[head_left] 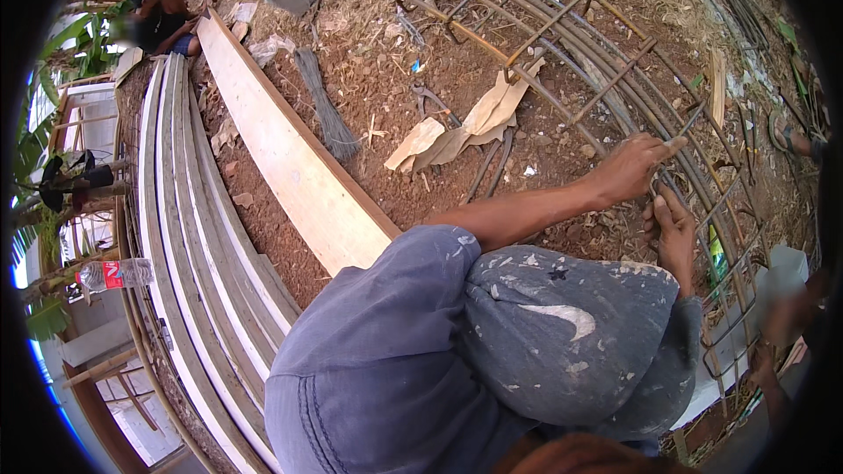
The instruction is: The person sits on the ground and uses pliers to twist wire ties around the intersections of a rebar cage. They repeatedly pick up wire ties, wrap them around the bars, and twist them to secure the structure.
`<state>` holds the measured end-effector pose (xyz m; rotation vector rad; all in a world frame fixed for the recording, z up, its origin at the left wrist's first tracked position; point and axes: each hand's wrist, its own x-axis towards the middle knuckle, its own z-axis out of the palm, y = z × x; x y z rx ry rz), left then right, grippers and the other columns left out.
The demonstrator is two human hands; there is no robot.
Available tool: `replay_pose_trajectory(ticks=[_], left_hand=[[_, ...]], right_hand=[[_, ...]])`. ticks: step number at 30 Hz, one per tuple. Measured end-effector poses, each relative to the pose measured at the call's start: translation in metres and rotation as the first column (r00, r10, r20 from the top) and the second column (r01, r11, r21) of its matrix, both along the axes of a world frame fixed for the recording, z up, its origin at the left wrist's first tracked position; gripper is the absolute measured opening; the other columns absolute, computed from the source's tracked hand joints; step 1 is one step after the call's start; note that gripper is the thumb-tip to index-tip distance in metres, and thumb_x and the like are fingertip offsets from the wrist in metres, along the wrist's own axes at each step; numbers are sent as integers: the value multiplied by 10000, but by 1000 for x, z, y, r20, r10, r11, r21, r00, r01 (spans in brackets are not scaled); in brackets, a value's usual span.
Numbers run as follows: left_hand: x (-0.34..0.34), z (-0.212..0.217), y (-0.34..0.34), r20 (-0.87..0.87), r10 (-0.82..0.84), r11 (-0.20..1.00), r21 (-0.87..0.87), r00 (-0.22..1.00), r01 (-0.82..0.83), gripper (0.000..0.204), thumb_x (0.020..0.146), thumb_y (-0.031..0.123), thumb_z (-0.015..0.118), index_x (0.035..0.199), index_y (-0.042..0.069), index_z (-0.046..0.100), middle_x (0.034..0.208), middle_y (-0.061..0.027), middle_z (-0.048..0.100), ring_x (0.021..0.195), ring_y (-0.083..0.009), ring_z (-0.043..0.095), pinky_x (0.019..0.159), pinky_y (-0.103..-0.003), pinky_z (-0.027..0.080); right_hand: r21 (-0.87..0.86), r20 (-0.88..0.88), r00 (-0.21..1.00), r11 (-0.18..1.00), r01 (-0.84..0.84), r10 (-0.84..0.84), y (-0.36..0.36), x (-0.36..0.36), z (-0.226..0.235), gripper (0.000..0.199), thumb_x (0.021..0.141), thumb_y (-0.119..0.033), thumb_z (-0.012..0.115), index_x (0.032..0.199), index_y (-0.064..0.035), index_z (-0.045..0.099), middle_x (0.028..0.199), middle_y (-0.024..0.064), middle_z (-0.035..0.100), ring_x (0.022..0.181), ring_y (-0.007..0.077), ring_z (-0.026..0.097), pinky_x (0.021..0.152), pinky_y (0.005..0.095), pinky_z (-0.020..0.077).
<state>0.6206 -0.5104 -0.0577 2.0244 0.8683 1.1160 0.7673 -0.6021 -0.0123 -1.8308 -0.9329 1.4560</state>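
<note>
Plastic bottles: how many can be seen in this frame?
1: a clear bottle with a red label, at the left, by the outer edge of the long white-edged boards. Others could be hidden.

Rebar cage (615, 82) cut off (top).

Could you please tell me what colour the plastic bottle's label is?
The label is mainly red; the head view shows it best.

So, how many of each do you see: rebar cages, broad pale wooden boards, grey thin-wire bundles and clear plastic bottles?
Rebar cage: 1
Broad pale wooden board: 1
Grey thin-wire bundle: 1
Clear plastic bottle: 1
Total: 4
</note>
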Motion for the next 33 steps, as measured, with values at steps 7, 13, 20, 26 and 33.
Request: replay_pose_trajectory(ticks=[7,13,20,26,33], left_hand=[[-217,-69,26,-140,916,390,75,377,-918,202,840,-26,525,919,33,701,884,-131,663,828,-237,646,729,-360,517],[-194,-60,11,-556,38,985,-117,830,-124,199,802,61,578,963,42,693,897,-175,656,809,-342,651,733,-433,524],[-219,-104,-12,-759,265,913,-1,595,-408,350,883,311,597,1099,45,667,1219,-234,565,1206,-418,479,1015,-527,376],[-326,-99,11,-898,398,720,178,188,-671,282,894,261,587,1042,40,683,1107,-202,609,1084,-399,551,904,-555,406],[-200,-103,-79,-848,229,655,-228,477,-720,588,744,295,756,1195,-11,535,1117,-304,565,1046,-469,573,877,-507,495]], right_hand=[[321,142,882,864,389,-450,-5,47,16,332,975,-297,583,1158,-33,666,861,14,633,758,77,541,665,235,452],[362,144,963,918,163,-228,0,23,6,254,964,-228,611,1110,-34,683,842,-4,629,741,73,554,662,235,459],[347,200,963,932,103,-181,-11,30,3,254,955,-240,628,1118,-55,690,854,0,654,715,63,552,629,231,457],[312,196,962,942,121,-188,-12,27,-1,254,950,-242,632,1116,-58,692,824,-2,648,700,59,546,628,217,443],[362,283,955,932,-21,-88,-3,12,13,243,950,-219,628,1098,-39,695,925,23,674,855,92,600,782,254,475]])
